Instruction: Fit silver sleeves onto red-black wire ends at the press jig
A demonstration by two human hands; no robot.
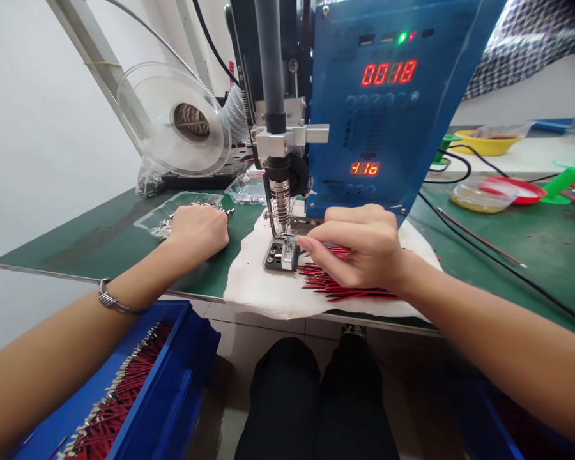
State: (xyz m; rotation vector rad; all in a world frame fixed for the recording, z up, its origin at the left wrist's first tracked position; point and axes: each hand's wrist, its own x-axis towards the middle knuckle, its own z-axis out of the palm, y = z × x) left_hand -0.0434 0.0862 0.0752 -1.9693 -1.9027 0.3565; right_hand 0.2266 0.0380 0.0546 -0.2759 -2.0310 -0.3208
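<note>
My left hand [200, 231] is closed at the right side of a clear plastic tray [148, 220] of small metal connectors; a metal piece shows by its knuckles, and what its fingers hold is hidden. My right hand [359, 246] is pinched at the small metal fixture [287, 252] under the machine's spring-loaded tip [281, 204]. What lies between its fingertips is too small to make out. Beneath that hand, red and black wires [326, 284] are spread on a white cloth [263, 297].
A blue machine box [374, 128] with red digits stands behind my right hand. Clear spool [138, 121] at back left. Blue bin [172, 383] with wired connectors below left. Yellow bowl [489, 145], red dish [522, 190] and black cable [508, 268] on the right.
</note>
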